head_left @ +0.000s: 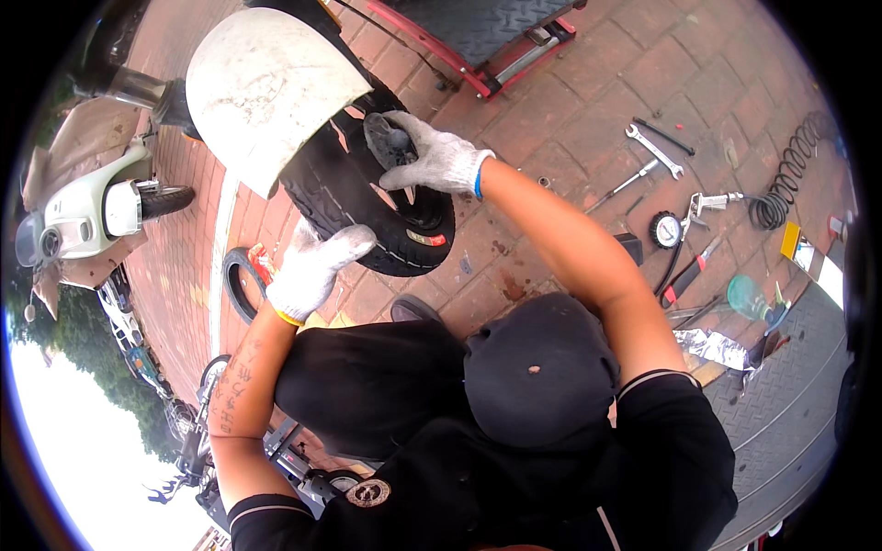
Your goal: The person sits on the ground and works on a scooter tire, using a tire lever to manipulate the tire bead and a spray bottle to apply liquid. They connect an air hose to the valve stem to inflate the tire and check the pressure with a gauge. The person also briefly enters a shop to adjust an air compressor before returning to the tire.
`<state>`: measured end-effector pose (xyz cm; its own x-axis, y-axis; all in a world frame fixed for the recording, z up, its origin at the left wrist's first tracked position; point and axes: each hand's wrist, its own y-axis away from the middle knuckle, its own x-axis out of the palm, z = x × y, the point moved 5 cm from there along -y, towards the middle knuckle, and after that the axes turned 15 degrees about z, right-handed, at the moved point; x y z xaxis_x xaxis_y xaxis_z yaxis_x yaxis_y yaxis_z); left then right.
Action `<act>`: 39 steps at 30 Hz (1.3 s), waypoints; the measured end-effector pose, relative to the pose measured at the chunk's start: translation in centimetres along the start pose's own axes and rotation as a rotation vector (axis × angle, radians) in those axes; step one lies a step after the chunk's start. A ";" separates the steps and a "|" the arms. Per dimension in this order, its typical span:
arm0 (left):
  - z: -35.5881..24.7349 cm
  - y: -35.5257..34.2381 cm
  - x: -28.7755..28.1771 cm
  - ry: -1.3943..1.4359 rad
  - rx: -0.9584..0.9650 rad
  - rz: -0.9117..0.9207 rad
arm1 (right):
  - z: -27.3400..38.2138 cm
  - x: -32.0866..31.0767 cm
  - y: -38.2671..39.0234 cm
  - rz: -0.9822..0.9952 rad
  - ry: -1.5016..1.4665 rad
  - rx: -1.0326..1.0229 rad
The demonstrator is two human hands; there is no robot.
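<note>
A black scooter wheel with its tyre (pixel 317 188) stands in front of me, under a scuffed white fender (pixel 266 87). My left hand (pixel 317 262), in a white knit glove with a yellow cuff, grips the tread on the near left side, its thumb laid over the rubber. On the wheel's right side, my right hand (pixel 441 163), gloved with a blue cuff, has fingers and thumb curled round a dark rounded part (pixel 390 142) by the hub. What exactly that part is, I cannot tell. A red and yellow sticker (pixel 425 240) shows on the tyre.
On the brick paving at right lie an open-end wrench (pixel 654 151), a pressure gauge (pixel 665 230) with a coiled hose (pixel 790 179), and a red-black cutter (pixel 691 273). A red-framed lift (pixel 487 46) stands ahead. Another tyre (pixel 241 285) and a pale scooter (pixel 92 216) are left.
</note>
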<state>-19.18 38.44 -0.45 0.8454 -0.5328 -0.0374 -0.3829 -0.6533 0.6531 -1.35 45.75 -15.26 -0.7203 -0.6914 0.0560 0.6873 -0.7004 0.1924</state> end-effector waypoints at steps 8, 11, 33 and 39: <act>1.1 0.3 -2.2 0.034 -0.012 0.176 | 0.4 0.8 0.3 -0.085 -0.071 -0.011; 1.5 0.0 -3.5 0.181 -0.015 0.289 | 0.4 1.1 0.3 -0.097 -0.058 0.019; 11.4 -14.5 -5.7 0.773 0.312 0.096 | -2.1 0.3 -0.7 -0.049 -0.109 -0.053; 10.7 -14.6 -4.2 0.771 0.389 0.078 | -2.1 -2.1 -1.8 0.103 -0.028 -0.107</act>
<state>-21.17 44.48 -17.90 0.7743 -0.1629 0.6115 -0.4314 -0.8429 0.3217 -0.92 48.12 -17.76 -0.6469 -0.7563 0.0979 0.7626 -0.6421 0.0787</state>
